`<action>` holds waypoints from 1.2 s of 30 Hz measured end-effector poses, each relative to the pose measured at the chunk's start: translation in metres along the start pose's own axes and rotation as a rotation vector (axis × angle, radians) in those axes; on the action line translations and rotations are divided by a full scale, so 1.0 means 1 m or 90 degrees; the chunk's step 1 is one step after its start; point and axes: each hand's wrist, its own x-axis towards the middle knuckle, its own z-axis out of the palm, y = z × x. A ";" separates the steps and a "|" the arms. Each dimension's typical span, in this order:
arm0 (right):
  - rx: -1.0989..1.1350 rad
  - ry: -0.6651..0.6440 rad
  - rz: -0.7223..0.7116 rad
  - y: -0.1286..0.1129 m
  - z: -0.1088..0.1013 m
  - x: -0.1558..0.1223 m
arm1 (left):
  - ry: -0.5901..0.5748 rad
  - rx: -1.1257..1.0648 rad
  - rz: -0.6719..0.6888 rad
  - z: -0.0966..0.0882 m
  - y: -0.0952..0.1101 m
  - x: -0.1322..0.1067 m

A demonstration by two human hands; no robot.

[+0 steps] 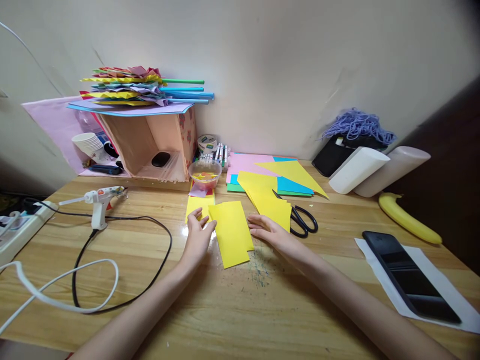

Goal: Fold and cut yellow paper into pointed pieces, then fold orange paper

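Note:
Yellow paper pieces (233, 235) lie on the wooden table between my hands, their edges not quite lined up at the lower right. My left hand (198, 231) is at their left edge, thumb and fingers apart. Along the right edge rests my right hand (268, 231), its fingers stretched toward the paper and holding nothing. Behind my left hand are more yellow paper (197, 205) and a clear bowl (205, 175) with paper bits. Beyond my right hand, black-handled scissors (305, 221) lie partly under other yellow sheets (275, 212).
A white glue gun (100, 205) and its looping cable lie at left. Paper flowers (127, 87) with straw stems top a pink box (187, 145). Coloured sheets (245, 167) are at the back. On the right are a banana (408, 220), a phone (408, 275) and white rolls (358, 170).

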 end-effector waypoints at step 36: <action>-0.107 0.084 -0.221 0.025 0.023 -0.004 | -0.346 0.223 0.300 0.003 0.020 -0.033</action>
